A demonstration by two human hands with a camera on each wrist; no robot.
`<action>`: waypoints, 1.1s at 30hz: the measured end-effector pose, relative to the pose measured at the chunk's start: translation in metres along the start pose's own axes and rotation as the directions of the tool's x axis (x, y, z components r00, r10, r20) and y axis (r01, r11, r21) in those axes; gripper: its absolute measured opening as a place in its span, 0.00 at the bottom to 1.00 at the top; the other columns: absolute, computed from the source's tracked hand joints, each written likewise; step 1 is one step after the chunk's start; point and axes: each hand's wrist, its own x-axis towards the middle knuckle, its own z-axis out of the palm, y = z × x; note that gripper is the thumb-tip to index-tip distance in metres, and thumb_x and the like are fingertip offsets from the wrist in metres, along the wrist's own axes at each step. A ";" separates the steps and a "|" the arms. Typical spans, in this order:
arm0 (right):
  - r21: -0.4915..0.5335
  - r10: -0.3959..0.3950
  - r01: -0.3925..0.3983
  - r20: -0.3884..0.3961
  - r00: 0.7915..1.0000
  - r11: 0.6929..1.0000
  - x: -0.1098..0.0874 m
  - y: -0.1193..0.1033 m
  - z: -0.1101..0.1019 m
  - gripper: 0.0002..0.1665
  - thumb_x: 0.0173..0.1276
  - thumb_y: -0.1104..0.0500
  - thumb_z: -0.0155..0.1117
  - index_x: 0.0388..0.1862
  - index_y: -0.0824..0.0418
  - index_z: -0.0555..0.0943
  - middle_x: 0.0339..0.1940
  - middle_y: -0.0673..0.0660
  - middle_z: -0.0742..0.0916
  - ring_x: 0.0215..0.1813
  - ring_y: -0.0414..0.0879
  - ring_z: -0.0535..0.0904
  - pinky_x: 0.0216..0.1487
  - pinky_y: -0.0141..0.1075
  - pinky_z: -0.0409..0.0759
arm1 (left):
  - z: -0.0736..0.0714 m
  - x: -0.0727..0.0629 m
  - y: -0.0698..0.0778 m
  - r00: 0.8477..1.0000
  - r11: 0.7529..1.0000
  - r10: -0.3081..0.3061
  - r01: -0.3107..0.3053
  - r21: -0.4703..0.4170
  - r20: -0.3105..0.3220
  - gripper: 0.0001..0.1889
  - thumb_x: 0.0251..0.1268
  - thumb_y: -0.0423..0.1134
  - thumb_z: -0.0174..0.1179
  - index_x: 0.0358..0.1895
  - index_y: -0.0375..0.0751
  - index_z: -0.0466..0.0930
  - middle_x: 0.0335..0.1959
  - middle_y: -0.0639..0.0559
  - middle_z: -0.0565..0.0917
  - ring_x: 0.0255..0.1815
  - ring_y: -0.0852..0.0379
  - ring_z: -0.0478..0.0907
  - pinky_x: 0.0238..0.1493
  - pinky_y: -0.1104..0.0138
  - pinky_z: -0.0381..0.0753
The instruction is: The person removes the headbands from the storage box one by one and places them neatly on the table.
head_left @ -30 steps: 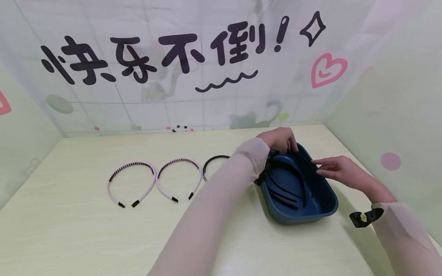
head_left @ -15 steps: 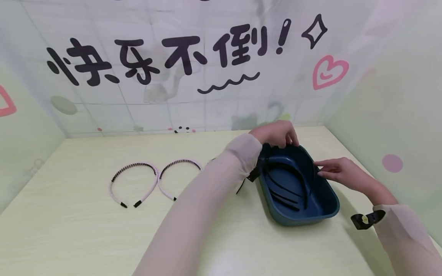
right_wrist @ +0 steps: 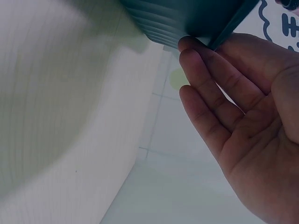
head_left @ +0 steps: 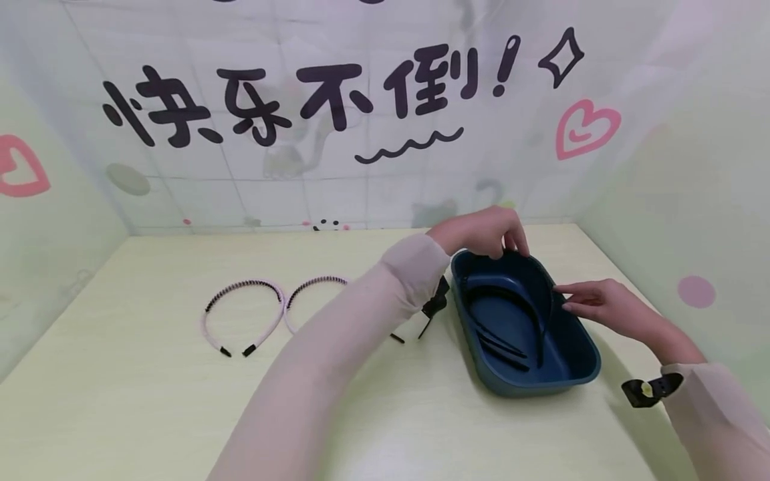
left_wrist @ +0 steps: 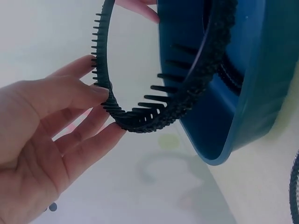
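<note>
At the far end of the blue plastic basin (head_left: 523, 391), my left hand (head_left: 490, 230) pinches a black toothed headband (left_wrist: 217, 51) between thumb and fingers. In the left wrist view its band hangs into the basin's mouth with its teeth facing inward. My right hand (head_left: 607, 308) is at the basin's right rim; in the right wrist view its fingers lie against the outer wall and the thumb is partly hidden behind the rim. Several dark headbands (head_left: 511, 295) lie on the basin floor. Two pink headbands with black teeth, the left one (head_left: 272, 329) fully visible, lie on the table.
The pale wooden table (head_left: 150, 401) runs to a printed back wall (head_left: 252, 200) and a side wall (head_left: 692, 220) close to my right arm. My left sleeve (head_left: 337, 334) covers part of the headband row; dark tips show beside it.
My left hand has risen slightly and drawn back from over the basin, uncovering its far left corner. My right hand keeps its place at the rim. The head view has shifted a little.
</note>
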 end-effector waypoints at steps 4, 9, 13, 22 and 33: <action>-0.005 -0.016 0.016 -0.014 1.000 1.000 -0.002 -0.001 0.000 0.21 0.64 0.65 0.59 0.53 0.75 0.75 0.33 0.55 0.86 0.35 0.36 0.80 0.34 0.31 0.78 | -0.001 -0.007 0.001 1.000 1.000 0.009 -0.009 0.023 0.003 0.28 0.52 0.13 0.44 0.50 0.42 0.81 0.47 0.52 0.82 0.50 0.59 0.75 0.39 0.74 0.75; -0.011 -0.021 0.021 -0.028 0.999 1.000 -0.003 -0.002 0.001 0.20 0.64 0.65 0.59 0.54 0.73 0.75 0.33 0.55 0.86 0.35 0.33 0.80 0.34 0.30 0.78 | -0.001 -0.018 0.005 1.000 0.999 0.016 -0.016 0.042 0.008 0.27 0.53 0.13 0.45 0.50 0.42 0.81 0.48 0.52 0.81 0.51 0.59 0.75 0.43 0.74 0.74; -0.003 -0.015 0.015 -0.023 1.000 1.000 -0.003 -0.001 0.002 0.20 0.64 0.65 0.59 0.54 0.74 0.75 0.34 0.57 0.86 0.35 0.34 0.80 0.34 0.31 0.78 | 0.000 -0.028 0.006 0.999 0.998 0.034 -0.034 0.055 0.006 0.27 0.53 0.13 0.45 0.50 0.41 0.81 0.47 0.52 0.81 0.50 0.59 0.75 0.45 0.75 0.73; -0.004 -0.029 0.028 -0.012 1.000 1.000 -0.001 0.001 0.003 0.21 0.64 0.66 0.59 0.54 0.76 0.74 0.35 0.59 0.85 0.35 0.35 0.80 0.33 0.30 0.78 | 0.001 -0.051 0.009 0.998 0.993 0.067 -0.068 0.099 0.006 0.26 0.53 0.13 0.45 0.50 0.40 0.81 0.48 0.51 0.81 0.51 0.59 0.75 0.46 0.76 0.71; -0.013 -0.027 0.027 -0.026 0.999 1.000 -0.003 -0.001 0.002 0.21 0.64 0.65 0.59 0.54 0.74 0.75 0.34 0.57 0.86 0.34 0.33 0.79 0.33 0.30 0.78 | -0.003 -0.071 0.005 1.000 0.991 0.015 -0.015 0.133 0.003 0.28 0.53 0.13 0.45 0.51 0.43 0.80 0.49 0.53 0.79 0.51 0.59 0.74 0.47 0.76 0.72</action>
